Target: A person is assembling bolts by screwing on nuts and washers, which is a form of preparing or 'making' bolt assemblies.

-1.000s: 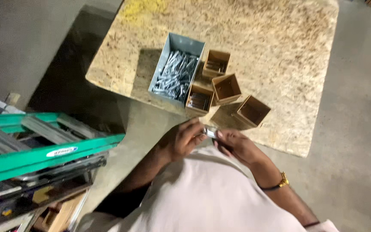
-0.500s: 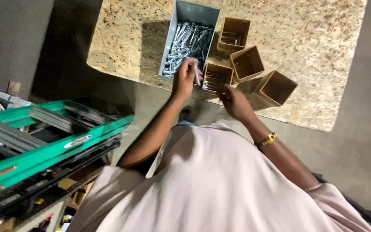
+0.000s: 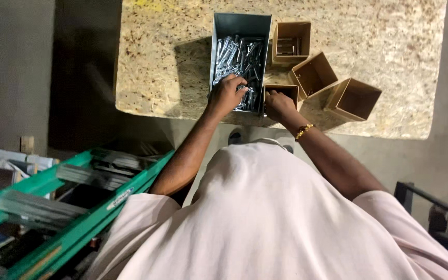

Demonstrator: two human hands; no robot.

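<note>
While the left hand [image 3: 227,95] digs curled fingers into the bolts [image 3: 237,62] in the grey bin [image 3: 241,25], whose long axis runs away from the worktop's [image 3: 156,62] near edge, the right hand [image 3: 278,105] rests loosely curled at the nearest brown box [image 3: 286,89] just beside it.

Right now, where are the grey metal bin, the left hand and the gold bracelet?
grey metal bin [image 3: 240,23]: head view, on its bare far inner wall.
left hand [image 3: 227,94]: head view, on the back of the hand, over the metal pieces.
gold bracelet [image 3: 303,130]: head view, on the band at the right wrist.

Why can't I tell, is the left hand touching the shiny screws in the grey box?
Touching. The head view shows the left hand reaching into the grey metal box, its fingers pressed onto the pile of silver screws.
</note>
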